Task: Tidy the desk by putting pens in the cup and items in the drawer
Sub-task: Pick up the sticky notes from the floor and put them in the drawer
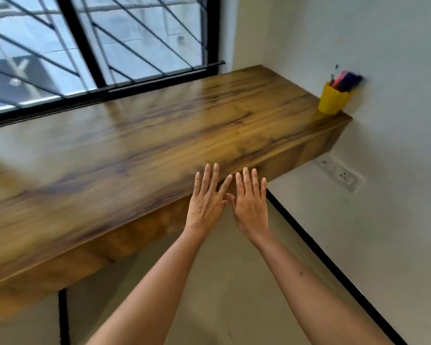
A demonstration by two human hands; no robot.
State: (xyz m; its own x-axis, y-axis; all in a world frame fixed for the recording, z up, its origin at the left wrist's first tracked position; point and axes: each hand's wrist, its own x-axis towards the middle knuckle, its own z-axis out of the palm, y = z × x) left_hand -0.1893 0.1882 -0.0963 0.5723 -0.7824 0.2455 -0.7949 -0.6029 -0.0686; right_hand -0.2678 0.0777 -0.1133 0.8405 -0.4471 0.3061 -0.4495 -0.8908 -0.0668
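- Left hand (205, 200) and right hand (250, 201) flat, fingers straight and spread, side by side at the desk (139, 145) front edge, thumbs nearly touching, holding nothing.
- Contact with the drawer front below the edge: cannot tell.
- At 1 o'clock from the hands, well apart: yellow cup (332, 99) at the desk's right end, against the wall (383, 58), pens (346, 80) inside.
- From 9 to 12 o'clock: bare wood up to the window (85, 46).
- At 6 o'clock: bare floor (234, 282).

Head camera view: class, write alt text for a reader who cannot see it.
Two open hands, left hand and right hand, reach side by side over the front edge of a wooden desk. A yellow cup of pens stands at its far right corner.
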